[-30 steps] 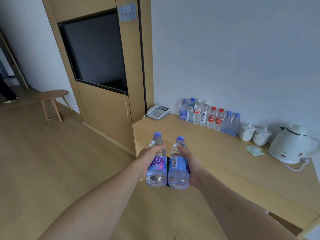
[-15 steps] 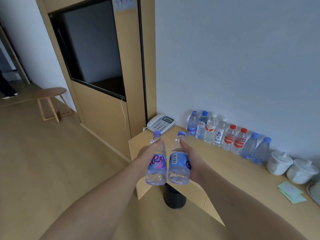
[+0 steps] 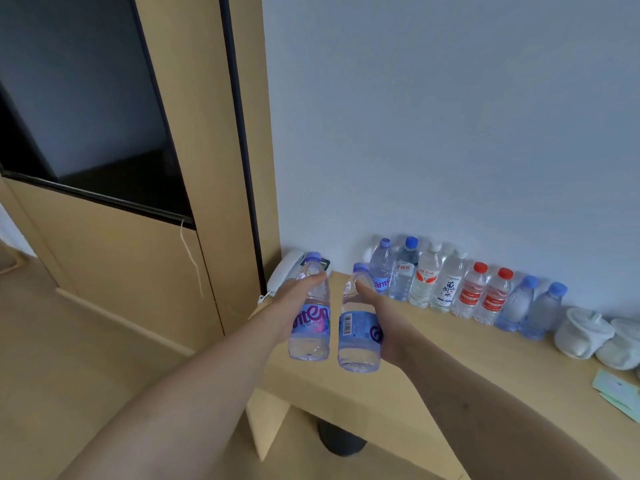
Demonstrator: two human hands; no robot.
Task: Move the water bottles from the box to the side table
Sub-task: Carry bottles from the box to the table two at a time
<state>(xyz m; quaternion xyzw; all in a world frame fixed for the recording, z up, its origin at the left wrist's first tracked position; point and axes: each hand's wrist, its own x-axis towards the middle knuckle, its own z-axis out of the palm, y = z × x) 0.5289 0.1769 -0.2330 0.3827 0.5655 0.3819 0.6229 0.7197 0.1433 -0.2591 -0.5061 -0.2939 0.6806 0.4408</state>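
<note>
My left hand grips one full bottle around its label, my right hand grips another the same way, both above the table's left front corner. They look heavy, thin-walled, likely slick; mid-body holds suit them.

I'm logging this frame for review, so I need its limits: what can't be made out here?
- White desk telephone, head view: mostly hidden behind the left hand and its clear purple-labelled water bottle.
- Right hand: fingers hidden behind its own clear blue-labelled bottle.
- Pale green paper slips: cut off by the right edge.
- Row of bottles by the wall: label print too small to read.
</note>
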